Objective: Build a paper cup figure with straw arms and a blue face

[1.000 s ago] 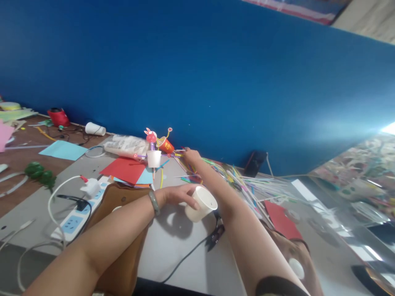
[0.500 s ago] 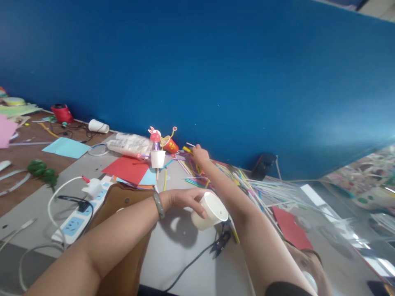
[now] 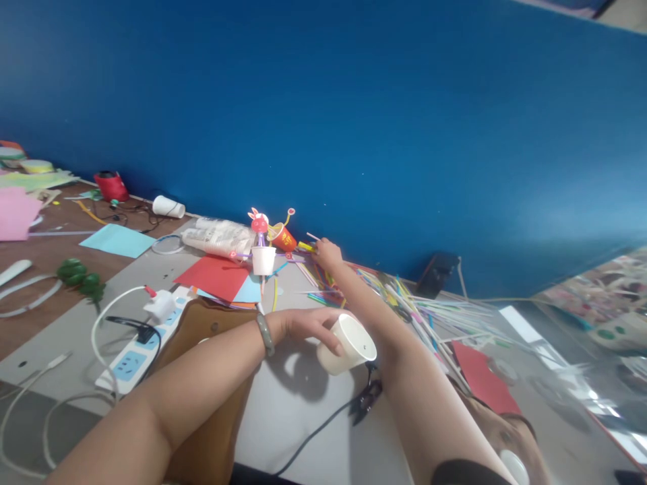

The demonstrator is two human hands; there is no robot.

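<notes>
A plain white paper cup point(image 3: 348, 345) is tilted in my left hand point(image 3: 313, 330), its mouth facing right and a small dark speck inside. My fingers wrap its side, just above the table. Farther back, my right hand point(image 3: 327, 252) reaches to the pile of colourful straws and sticks point(image 3: 364, 279) by the wall. Its fingers are closed near a thin white stick point(image 3: 313, 236) and a small yellow piece point(image 3: 306, 247); what exactly they grip is too small to tell. Left of it stands a paper-cup figure with a pink rabbit head point(image 3: 259, 223), beside a red cup point(image 3: 284, 237).
A power strip point(image 3: 136, 357) with plugs and cables lies at left, beside a brown sheet point(image 3: 202, 377). Bagged cups point(image 3: 217, 236) and red paper point(image 3: 215, 276) lie behind. A black clip-like tool point(image 3: 366, 402) with a cord is below the cup. A blue wall point(image 3: 323, 121) bounds the back.
The view has shifted slightly, so the table things appear a little farther right. Both hands keep nearly the same pose, with the cup still in my left hand.
</notes>
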